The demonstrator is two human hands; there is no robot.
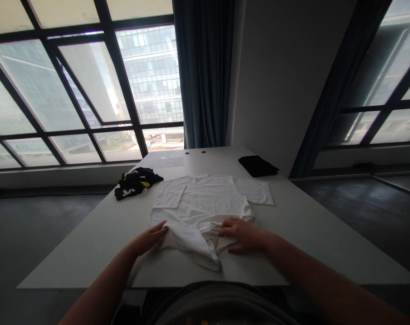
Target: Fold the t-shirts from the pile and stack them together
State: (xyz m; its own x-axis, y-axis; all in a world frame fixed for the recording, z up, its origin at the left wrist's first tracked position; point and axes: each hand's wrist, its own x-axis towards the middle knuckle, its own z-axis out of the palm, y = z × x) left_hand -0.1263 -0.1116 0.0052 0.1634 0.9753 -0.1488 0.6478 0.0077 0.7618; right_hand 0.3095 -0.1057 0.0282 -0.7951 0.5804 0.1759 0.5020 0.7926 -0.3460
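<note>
A white T-shirt (208, 198) lies spread on the table, its collar at the far side and its sleeves out to left and right. The near part is rumpled, with the hem folded over itself in the middle. At the lower left edge of the shirt, my left hand (151, 238) has its fingers closed on the cloth. My right hand (244, 234) grips bunched fabric on the lower right, its fingers curled into the folds. The fingertips of both hands are partly hidden by cloth.
On the white table (313, 243), a crumpled black garment (137, 181) with yellow and white markings lies left of the shirt. A folded black cloth (258, 166) is at the far right. Papers (164, 160) lie at the back, before a dark blue curtain (205, 76) and windows.
</note>
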